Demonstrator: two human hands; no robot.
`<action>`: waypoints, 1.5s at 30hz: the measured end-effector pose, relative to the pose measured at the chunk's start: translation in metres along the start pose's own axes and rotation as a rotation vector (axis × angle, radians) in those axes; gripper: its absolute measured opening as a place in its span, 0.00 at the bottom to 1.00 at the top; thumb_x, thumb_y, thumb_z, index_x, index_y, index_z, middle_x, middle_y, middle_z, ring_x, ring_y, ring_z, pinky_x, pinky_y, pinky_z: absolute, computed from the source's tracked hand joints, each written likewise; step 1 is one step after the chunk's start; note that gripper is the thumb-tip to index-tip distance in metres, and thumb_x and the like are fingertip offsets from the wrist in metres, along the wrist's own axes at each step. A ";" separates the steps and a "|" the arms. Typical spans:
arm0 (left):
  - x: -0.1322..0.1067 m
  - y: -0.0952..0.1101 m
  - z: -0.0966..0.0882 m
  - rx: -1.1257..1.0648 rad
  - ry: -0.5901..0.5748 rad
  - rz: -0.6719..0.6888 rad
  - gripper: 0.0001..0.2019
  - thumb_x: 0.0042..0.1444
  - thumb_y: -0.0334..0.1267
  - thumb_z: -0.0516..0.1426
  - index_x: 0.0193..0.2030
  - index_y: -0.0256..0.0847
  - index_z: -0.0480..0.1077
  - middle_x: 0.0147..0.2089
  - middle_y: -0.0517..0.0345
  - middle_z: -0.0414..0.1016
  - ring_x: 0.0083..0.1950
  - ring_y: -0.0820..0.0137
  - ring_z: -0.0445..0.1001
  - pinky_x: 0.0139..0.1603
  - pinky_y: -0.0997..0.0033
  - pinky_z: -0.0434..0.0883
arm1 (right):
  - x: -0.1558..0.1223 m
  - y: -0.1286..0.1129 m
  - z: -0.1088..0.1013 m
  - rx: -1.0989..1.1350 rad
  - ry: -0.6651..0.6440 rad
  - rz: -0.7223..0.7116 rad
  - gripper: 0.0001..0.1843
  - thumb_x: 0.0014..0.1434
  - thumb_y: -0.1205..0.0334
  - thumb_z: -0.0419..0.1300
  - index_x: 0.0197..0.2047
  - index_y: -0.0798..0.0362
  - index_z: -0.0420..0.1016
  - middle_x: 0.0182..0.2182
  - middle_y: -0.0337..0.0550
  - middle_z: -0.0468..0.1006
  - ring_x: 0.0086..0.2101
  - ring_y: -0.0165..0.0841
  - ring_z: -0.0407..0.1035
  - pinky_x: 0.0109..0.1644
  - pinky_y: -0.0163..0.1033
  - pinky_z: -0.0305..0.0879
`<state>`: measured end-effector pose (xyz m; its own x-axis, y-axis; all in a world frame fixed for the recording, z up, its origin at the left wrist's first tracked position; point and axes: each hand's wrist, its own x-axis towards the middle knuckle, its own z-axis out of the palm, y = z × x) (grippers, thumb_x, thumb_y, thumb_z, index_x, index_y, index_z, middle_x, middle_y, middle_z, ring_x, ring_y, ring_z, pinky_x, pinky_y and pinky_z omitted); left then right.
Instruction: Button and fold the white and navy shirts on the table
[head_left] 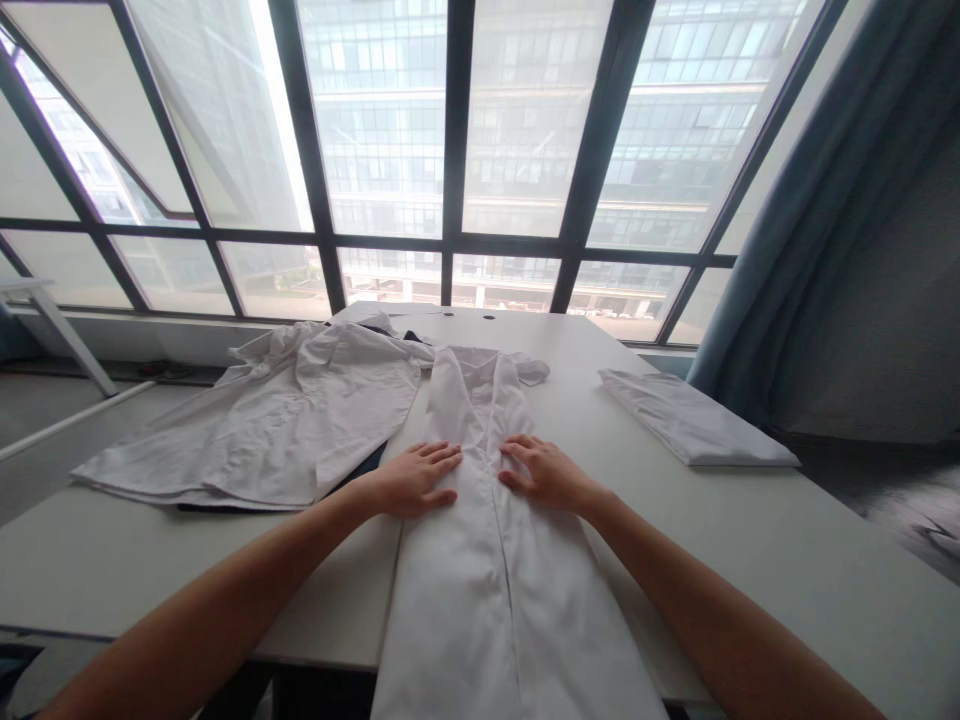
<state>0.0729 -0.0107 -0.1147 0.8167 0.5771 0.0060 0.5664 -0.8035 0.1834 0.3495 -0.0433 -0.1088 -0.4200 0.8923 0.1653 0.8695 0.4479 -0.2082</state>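
Observation:
A white coat (480, 580) with a collar and a front opening lies lengthwise before me, its lower part reaching over the table's near edge. My left hand (421, 478) rests flat on the coat's left side, fingers stretched toward the middle. On the other side of the front opening, my right hand (544, 472) presses on the cloth with its fingers spread and slightly bent. Neither hand visibly grips the fabric. Some creases run across the coat between and below the hands.
Loose white garments (300, 410) are spread at the left, with dark cloth under them. A folded white garment (694, 415) lies at the right of the white table (757, 560). Windows stand behind the table, and a blue-grey curtain (802, 210) hangs at the right.

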 end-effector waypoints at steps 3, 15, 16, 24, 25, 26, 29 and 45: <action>-0.006 0.012 -0.011 -0.027 0.092 0.097 0.22 0.63 0.51 0.55 0.58 0.43 0.71 0.61 0.49 0.72 0.62 0.58 0.70 0.64 0.59 0.62 | -0.004 -0.010 -0.012 -0.008 0.032 -0.035 0.18 0.63 0.49 0.59 0.48 0.53 0.78 0.46 0.51 0.79 0.45 0.42 0.74 0.53 0.45 0.66; 0.066 -0.044 0.015 0.084 0.006 0.056 0.31 0.69 0.47 0.45 0.74 0.36 0.45 0.76 0.44 0.39 0.76 0.59 0.37 0.73 0.54 0.43 | -0.005 -0.056 0.012 0.139 0.031 -0.428 0.29 0.65 0.45 0.55 0.61 0.56 0.69 0.64 0.57 0.64 0.63 0.46 0.58 0.67 0.53 0.52; 0.074 -0.053 0.013 0.087 -0.009 0.035 0.31 0.70 0.48 0.42 0.75 0.34 0.44 0.76 0.43 0.38 0.77 0.60 0.36 0.73 0.54 0.42 | -0.006 -0.056 0.012 0.143 -0.003 -0.411 0.30 0.65 0.45 0.54 0.62 0.56 0.68 0.66 0.57 0.62 0.64 0.45 0.56 0.68 0.53 0.50; 0.133 -0.119 0.008 0.085 0.039 -0.206 0.34 0.70 0.52 0.34 0.75 0.29 0.41 0.76 0.41 0.32 0.77 0.58 0.32 0.73 0.53 0.41 | -0.005 -0.050 0.011 0.218 -0.125 -0.366 0.37 0.65 0.39 0.51 0.69 0.54 0.61 0.68 0.53 0.58 0.68 0.43 0.49 0.72 0.52 0.39; 0.140 -0.125 0.009 0.085 0.047 -0.243 0.35 0.70 0.52 0.33 0.75 0.29 0.41 0.76 0.41 0.31 0.77 0.58 0.32 0.73 0.53 0.41 | -0.004 -0.049 0.012 0.228 -0.127 -0.364 0.38 0.65 0.39 0.51 0.69 0.54 0.60 0.68 0.53 0.58 0.68 0.43 0.49 0.72 0.52 0.39; 0.146 -0.132 0.009 0.085 0.053 -0.277 0.35 0.70 0.52 0.33 0.75 0.28 0.40 0.76 0.41 0.30 0.77 0.58 0.31 0.73 0.52 0.41 | -0.004 -0.049 0.012 0.236 -0.129 -0.360 0.38 0.65 0.38 0.51 0.69 0.54 0.60 0.68 0.53 0.58 0.68 0.43 0.49 0.72 0.51 0.38; 0.162 -0.145 0.010 0.076 0.059 -0.353 0.35 0.69 0.51 0.34 0.75 0.28 0.41 0.76 0.41 0.29 0.77 0.58 0.30 0.73 0.52 0.41 | -0.002 -0.048 0.012 0.255 -0.127 -0.349 0.38 0.65 0.38 0.51 0.69 0.54 0.60 0.68 0.52 0.59 0.68 0.42 0.49 0.72 0.51 0.38; 0.177 -0.003 0.012 0.121 0.183 0.153 0.30 0.71 0.50 0.36 0.74 0.37 0.48 0.76 0.52 0.41 0.77 0.66 0.37 0.74 0.61 0.41 | -0.002 -0.049 0.013 0.170 -0.048 -0.396 0.34 0.65 0.42 0.53 0.65 0.57 0.65 0.64 0.54 0.66 0.62 0.44 0.60 0.69 0.47 0.48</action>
<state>0.2172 0.0917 -0.1256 0.8665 0.4555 0.2041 0.4560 -0.8887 0.0474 0.3040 -0.0669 -0.1117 -0.7275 0.6498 0.2201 0.5856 0.7553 -0.2943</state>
